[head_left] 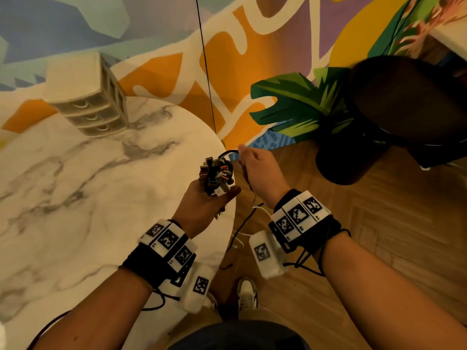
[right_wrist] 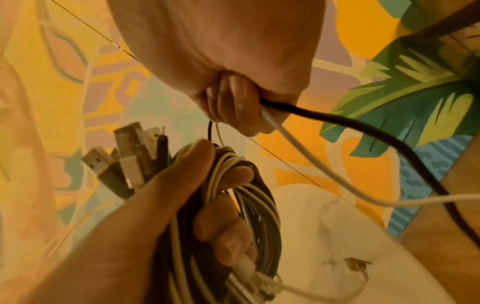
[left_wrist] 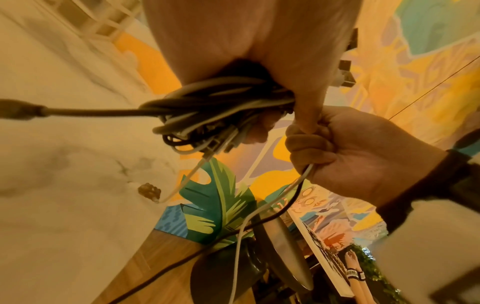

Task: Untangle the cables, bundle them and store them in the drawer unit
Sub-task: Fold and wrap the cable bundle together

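The worktop (head_left: 75,173) was white marble with grey veins. At the upper left of the frame the drawer unit (head_left: 93,102) was cream. The coiled cables (right_wrist: 233,216) mixed black, grey and white strands, with silver and black plugs (right_wrist: 124,160). A black cable (right_wrist: 389,139) and a white cable (right_wrist: 324,174) trailed away. The wall mural (head_left: 252,46) showed orange, yellow, purple and teal shapes with green leaves. The floor (head_left: 379,236) was brown wood. Wrist bands (head_left: 298,218) carried black-and-white square markers.
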A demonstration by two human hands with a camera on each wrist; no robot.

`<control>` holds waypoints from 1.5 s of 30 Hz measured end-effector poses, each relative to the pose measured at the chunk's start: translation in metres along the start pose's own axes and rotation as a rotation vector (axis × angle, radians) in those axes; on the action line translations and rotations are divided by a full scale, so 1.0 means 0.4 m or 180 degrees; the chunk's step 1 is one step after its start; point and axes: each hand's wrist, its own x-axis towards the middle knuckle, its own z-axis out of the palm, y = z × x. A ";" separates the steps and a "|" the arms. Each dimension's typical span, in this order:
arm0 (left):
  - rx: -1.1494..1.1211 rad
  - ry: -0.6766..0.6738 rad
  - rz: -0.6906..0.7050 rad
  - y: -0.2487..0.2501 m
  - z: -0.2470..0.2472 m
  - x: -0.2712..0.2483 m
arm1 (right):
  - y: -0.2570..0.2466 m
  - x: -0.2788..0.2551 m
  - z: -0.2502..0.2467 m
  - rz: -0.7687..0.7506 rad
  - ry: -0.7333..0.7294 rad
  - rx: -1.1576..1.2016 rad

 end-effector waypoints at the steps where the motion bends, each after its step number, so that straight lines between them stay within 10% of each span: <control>1: 0.0056 0.0023 0.0007 -0.008 -0.005 0.002 | 0.001 0.000 0.004 0.0027 -0.0004 0.0033; 12: 0.0514 0.0017 0.0141 -0.035 -0.024 -0.009 | 0.002 0.011 -0.001 0.0340 -0.0030 0.0155; 19: -0.0297 0.0290 -0.0469 -0.044 -0.006 0.064 | -0.008 -0.033 0.028 0.0492 -0.0563 0.0292; 36: -0.2732 -0.0107 -0.0352 0.079 -0.008 0.073 | 0.081 -0.154 0.091 -0.0019 -0.1420 0.1085; 45: -0.2749 -0.0711 -0.0284 0.097 -0.039 0.047 | 0.230 -0.037 0.119 0.0240 -0.0951 0.0020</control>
